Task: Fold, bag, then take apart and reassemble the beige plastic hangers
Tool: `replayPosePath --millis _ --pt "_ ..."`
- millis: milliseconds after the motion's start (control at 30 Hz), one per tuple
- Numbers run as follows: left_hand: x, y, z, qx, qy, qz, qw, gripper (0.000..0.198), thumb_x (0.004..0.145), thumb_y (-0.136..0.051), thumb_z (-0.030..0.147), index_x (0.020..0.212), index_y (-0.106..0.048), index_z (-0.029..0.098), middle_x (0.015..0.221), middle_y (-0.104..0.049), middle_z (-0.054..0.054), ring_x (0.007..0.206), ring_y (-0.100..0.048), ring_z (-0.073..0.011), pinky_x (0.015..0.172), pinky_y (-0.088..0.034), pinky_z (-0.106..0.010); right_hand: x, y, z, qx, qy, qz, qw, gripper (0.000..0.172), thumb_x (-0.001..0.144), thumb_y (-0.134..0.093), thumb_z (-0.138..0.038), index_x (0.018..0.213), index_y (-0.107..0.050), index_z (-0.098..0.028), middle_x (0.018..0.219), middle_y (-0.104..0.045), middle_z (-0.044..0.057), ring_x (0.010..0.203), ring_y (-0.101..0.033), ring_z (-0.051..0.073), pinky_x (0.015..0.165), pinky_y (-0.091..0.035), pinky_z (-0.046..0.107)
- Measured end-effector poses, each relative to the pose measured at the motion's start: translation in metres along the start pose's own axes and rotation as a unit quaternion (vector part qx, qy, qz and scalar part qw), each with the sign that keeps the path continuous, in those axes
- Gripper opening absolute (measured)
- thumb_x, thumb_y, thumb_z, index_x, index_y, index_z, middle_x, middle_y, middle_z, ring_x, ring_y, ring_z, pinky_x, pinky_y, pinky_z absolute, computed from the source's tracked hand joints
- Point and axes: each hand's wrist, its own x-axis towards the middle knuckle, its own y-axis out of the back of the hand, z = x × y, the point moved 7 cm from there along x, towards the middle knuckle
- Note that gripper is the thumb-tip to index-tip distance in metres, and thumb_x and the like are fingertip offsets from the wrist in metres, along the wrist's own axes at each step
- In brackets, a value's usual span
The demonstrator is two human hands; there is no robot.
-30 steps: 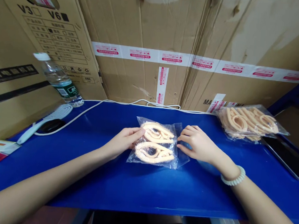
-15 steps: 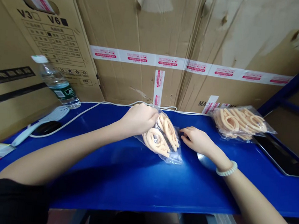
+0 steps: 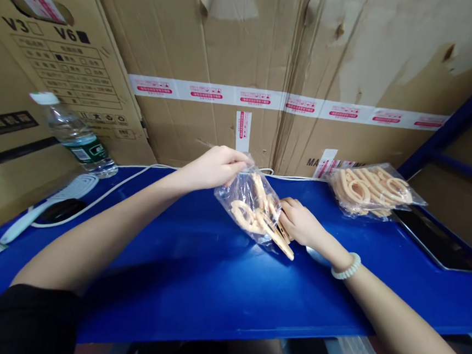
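My left hand (image 3: pixel 220 167) pinches the upper edge of a clear plastic bag (image 3: pixel 235 190) over the blue table (image 3: pixel 177 282). Several flat beige looped pieces (image 3: pixel 245 215) show in the bag; their exact kind is unclear. One long end pokes out at the lower right, beyond the bag. On the right side of the bag, my right hand (image 3: pixel 300 222) has its fingers curled round beige pieces, partly hiding them. A round, shiny pale object (image 3: pixel 315 255) lies under my right wrist, mostly covered.
A second clear bag of beige pieces (image 3: pixel 371 189) lies at the right, beside a dark flat tablet-like device (image 3: pixel 433 238). At the left are a water bottle (image 3: pixel 84 144), a white-handled brush-like object (image 3: pixel 47 204) and a white cable (image 3: pixel 110 199). Cardboard boxes (image 3: pixel 214 48) stand behind.
My left hand has lifted the bag's upper edge and the pieces have shifted, one end now poking out. My right hand has moved from beside the bag onto the pieces. The view has shifted slightly.
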Motion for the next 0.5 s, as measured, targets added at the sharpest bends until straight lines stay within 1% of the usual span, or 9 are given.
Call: replayPosePath --millis 100,167,267,367,500 --pt "0.001 0.005 -0.009 -0.088 0.033 -0.021 0.995 0.042 0.091 -0.048 0.019 0.128 -0.067 0.009 0.044 -0.048 0.005 0.041 -0.042 -0.0101 0.047 -0.036 -0.021 0.001 -0.004 0.000 0.000 -0.004 0.011 1.000 0.040 0.106 -0.026 -0.029 0.121 -0.059 -0.012 0.119 -0.062 0.018 0.108 -0.058 0.028 0.098 -0.045 0.040" --pt "0.001 0.008 -0.013 -0.125 0.039 -0.025 0.991 0.043 0.091 -0.048 0.018 0.130 -0.065 0.008 0.044 -0.046 0.005 0.039 -0.038 -0.0089 0.044 -0.031 -0.020 0.001 -0.006 0.000 0.004 -0.006 0.013 1.000 0.042 0.106 -0.026 -0.030 0.127 -0.058 -0.013 0.122 -0.062 0.018 0.111 -0.057 0.028 0.098 -0.045 0.040" --pt "-0.001 0.012 -0.019 -0.138 0.040 -0.029 0.989 0.044 0.092 -0.049 0.018 0.131 -0.065 0.009 0.045 -0.045 0.005 0.039 -0.036 -0.0083 0.043 -0.028 -0.020 0.000 -0.006 0.000 0.013 -0.015 0.012 1.000 0.044 0.107 -0.026 -0.033 0.136 -0.053 -0.013 0.127 -0.061 0.017 0.116 -0.056 0.028 0.099 -0.045 0.040" --pt "-0.006 0.018 -0.024 -0.137 0.048 -0.023 0.989 0.045 0.092 -0.049 0.018 0.134 -0.063 0.010 0.047 -0.046 0.004 0.040 -0.037 -0.0082 0.042 -0.028 -0.020 -0.001 -0.005 0.000 0.023 -0.030 0.011 0.999 0.047 0.107 -0.026 -0.037 0.138 -0.052 -0.013 0.131 -0.059 0.018 0.118 -0.055 0.029 0.098 -0.046 0.041" --pt "-0.011 0.024 -0.018 -0.139 0.016 -0.034 0.990 0.048 0.092 -0.051 0.018 0.139 -0.059 0.012 0.048 -0.044 0.005 0.041 -0.038 -0.0080 0.042 -0.028 -0.019 -0.001 -0.001 0.003 0.035 -0.043 0.022 0.998 0.048 0.107 -0.026 -0.044 0.135 -0.054 -0.017 0.128 -0.061 0.016 0.116 -0.057 0.029 0.095 -0.047 0.041"
